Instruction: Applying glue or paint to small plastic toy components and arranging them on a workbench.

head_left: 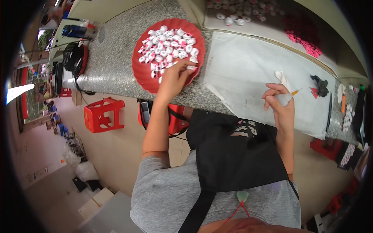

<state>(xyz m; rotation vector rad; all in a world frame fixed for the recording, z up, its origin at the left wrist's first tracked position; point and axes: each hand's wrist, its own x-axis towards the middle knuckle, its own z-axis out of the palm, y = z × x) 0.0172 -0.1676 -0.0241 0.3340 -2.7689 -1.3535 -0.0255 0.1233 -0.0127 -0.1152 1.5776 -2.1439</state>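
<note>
1. Beads, small white pieces with dark and red markings, lie heaped in a round red plate on a speckled stone counter.
2. The left hand reaches into the plate at its 4 o'clock rim, fingers curled together and fingertips pinching among the beads; which single piece it grips cannot be told.
3. The right hand is raised at 3 o'clock from the plate, over a white sheet spread on the counter. Its thumb and forefinger are pressed together on a small pale tube with an orange tip, which points toward 2 o'clock.
4. A black clip-like object lies on the sheet just past that tip, at 2 o'clock from the right hand.
5. More white beads are scattered at 12 o'clock beyond the sheet, with a pink pile to their right.
6. A red plastic stool stands on the floor at 8 o'clock from the plate.
</note>
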